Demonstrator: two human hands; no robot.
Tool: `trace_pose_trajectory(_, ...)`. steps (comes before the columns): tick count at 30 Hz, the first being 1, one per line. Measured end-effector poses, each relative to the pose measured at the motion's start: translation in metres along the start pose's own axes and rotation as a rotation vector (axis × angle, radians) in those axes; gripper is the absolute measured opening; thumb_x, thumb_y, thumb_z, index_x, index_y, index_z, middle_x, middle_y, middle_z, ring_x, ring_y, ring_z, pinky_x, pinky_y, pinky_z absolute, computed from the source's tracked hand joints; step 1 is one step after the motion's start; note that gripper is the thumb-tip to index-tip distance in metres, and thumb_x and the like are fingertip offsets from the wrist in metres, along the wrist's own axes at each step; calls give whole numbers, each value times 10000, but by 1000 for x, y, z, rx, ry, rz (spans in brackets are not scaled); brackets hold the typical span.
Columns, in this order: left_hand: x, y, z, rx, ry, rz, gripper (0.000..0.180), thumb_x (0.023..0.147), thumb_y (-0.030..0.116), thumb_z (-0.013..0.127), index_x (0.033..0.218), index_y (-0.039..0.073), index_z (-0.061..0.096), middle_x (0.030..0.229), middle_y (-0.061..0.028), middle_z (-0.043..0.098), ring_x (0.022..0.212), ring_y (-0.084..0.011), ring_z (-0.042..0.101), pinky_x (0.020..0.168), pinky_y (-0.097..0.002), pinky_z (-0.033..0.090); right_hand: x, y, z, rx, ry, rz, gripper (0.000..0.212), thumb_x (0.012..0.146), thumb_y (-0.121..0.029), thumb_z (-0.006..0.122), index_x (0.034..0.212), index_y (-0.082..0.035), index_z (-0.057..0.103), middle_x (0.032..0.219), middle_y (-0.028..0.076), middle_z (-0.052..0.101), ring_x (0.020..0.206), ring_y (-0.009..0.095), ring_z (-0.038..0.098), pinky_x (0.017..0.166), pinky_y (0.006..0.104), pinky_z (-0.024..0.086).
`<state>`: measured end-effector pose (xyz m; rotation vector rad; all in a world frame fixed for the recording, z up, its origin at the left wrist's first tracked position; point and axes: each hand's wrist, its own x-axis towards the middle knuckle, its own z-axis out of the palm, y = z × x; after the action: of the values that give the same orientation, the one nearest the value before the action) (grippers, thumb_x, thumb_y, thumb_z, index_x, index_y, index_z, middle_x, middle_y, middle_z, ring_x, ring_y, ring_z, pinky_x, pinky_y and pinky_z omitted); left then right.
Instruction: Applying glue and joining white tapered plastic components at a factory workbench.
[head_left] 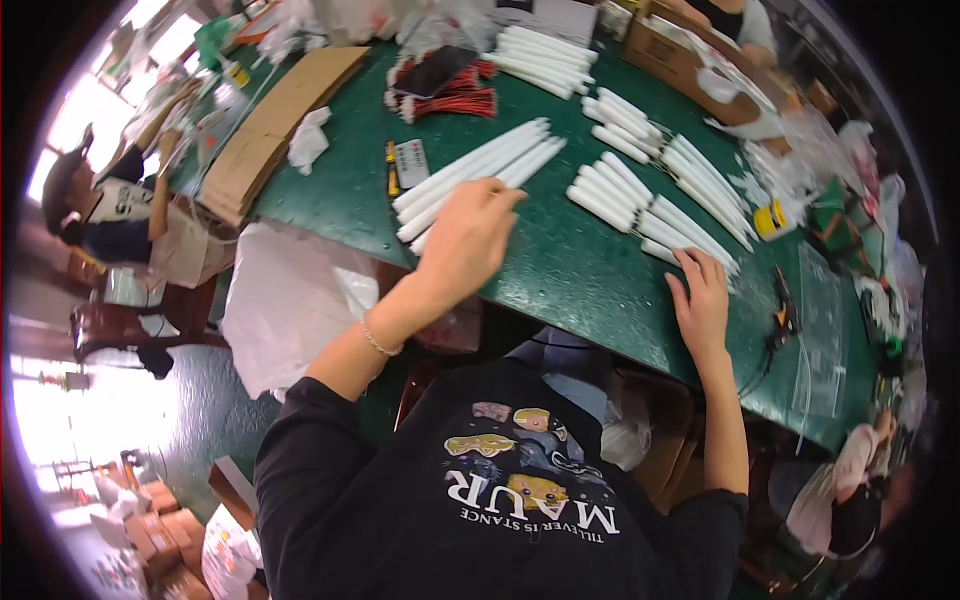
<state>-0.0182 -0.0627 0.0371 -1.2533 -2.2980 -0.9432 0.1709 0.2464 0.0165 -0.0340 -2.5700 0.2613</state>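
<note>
My left hand [470, 232] lies over a bundle of long white sticks [472, 165], its fingers curled together on their near side. What is between those fingertips is hidden. To the right, my right hand [703, 295] has its thumb apart from its fingers. Its fingertips touch the near end of a group of white sticks [690, 228], which joins a shorter white group [608, 190]. Behind them lie a further short white group [625, 125] and a long one [708, 185]. At the back is a larger pile of white sticks [542, 60].
The green table [560, 270] carries red wires [465, 102] under a dark phone [437, 72]. A cardboard strip [285, 130] lies left. On the right are a yellow-labelled roll [770, 218], a dark corded tool [783, 310] and a cardboard box [690, 60]. A co-worker [120, 210] sits left.
</note>
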Motion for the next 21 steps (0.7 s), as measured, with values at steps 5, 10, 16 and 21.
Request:
trace_pose_trajectory(5,35,43,79,-185,-85,186,353,841,58,728,1182,23,642,1226,-180,601,1176,-361,570,1016,-433,468,8,5,1,-25,32,35,370,856,-126,750,1208,-43,674,1162,131,628,1060,355,590,893,434,480)
trace_pose_trajectory(10,77,19,131,-260,4,101,382,910,191,716,1240,17,634,1325,-204,587,1251,-382,547,1069,-440,447,8,25,5,-92,-51,119,700,819,-275,814,1432,-89,532,1361,156,560,1265,367,512,1054,460,409)
trace_pose_trajectory(16,127,-22,176,-302,-143,269,349,928,314,684,1189,85,717,1200,-156,678,1179,-362,598,1036,-443,470,36,44,13,-141,-188,25,920,795,-451,806,1556,-129,402,1480,223,477,1356,402,452,1115,517,339)
trace_pose_trajectory(21,114,-22,177,-317,-224,132,301,869,349,721,1071,134,780,1086,-132,682,1099,-340,613,983,-452,497,35,54,26,-55,-282,-65,787,807,-350,798,1497,-117,500,1467,224,477,1338,419,455,1122,505,349)
